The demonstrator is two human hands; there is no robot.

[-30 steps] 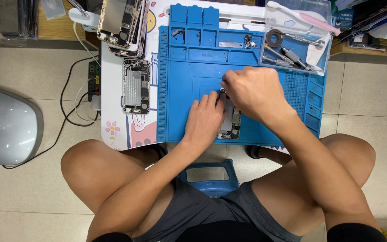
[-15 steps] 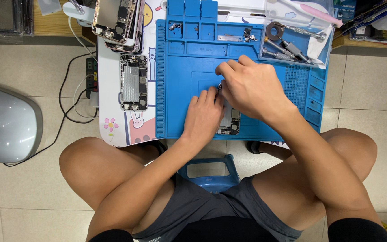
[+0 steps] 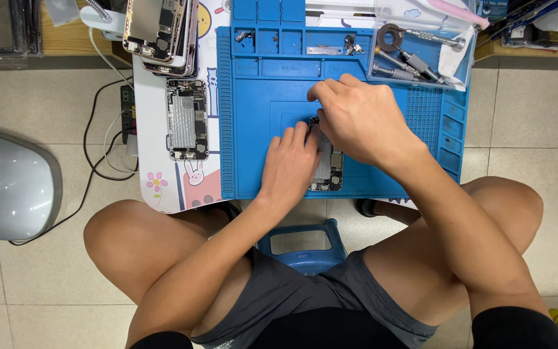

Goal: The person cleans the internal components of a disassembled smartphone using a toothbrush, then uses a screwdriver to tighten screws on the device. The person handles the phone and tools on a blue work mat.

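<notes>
Hands have barely shifted over the last second: the left hand (image 3: 290,163) still lies flat with its fingers (image 3: 299,134) pressed on the opened phone (image 3: 330,169), and the right hand (image 3: 361,119) stays curled over the phone's upper end, so the work looks like the same fine step carried on rather than a new one begun. Whether the right hand's fingers (image 3: 323,90) pinch a tool or a small part I cannot tell, since the knuckles hide the tips; they are drawn close together. The phone lies on the blue mat (image 3: 253,129) near its front edge, just ahead of the person's knees. Counting: one opened phone under the hands, one more stripped phone body (image 3: 186,119) lying on the white worktop (image 3: 156,174) left of the mat, and a stack of phone shells (image 3: 159,32) beyond it whose number is unclear. A clear tray (image 3: 421,45) at the mat's far right corner holds at least three screwdrivers (image 3: 414,61). One blue stool (image 3: 301,242) shows between the legs, and one grey domed device (image 3: 8,187) sits on the floor to the left.
</notes>
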